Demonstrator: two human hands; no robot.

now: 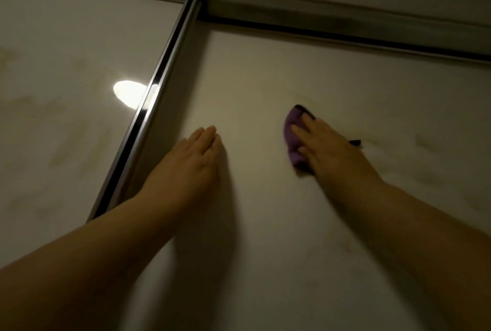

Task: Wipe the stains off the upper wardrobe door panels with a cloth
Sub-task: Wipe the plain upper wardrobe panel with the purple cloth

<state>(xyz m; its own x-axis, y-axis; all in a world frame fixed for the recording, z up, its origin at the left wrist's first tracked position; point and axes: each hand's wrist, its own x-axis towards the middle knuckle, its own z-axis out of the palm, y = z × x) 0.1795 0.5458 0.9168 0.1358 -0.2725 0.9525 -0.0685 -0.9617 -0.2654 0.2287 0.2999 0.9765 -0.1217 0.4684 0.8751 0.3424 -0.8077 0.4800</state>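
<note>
A pale upper door panel (pixel 265 73) fills the middle and right of the head view. My right hand (pixel 329 147) presses a purple cloth (pixel 292 136) flat against it, fingers spread over the cloth; a dark edge of the cloth (pixel 354 142) shows past the hand. Faint smears (pixel 425 142) lie to the right of that hand. My left hand (pixel 194 160) rests flat on the same panel, fingers together, holding nothing. A second glossy panel (pixel 66 91) at the left carries brownish stains (pixel 39 107).
A chrome vertical frame strip (pixel 148 107) separates the two panels. A metal rail with a dark groove (pixel 318 20) runs across above them. A bright light reflection (pixel 130 93) sits on the left panel beside the strip.
</note>
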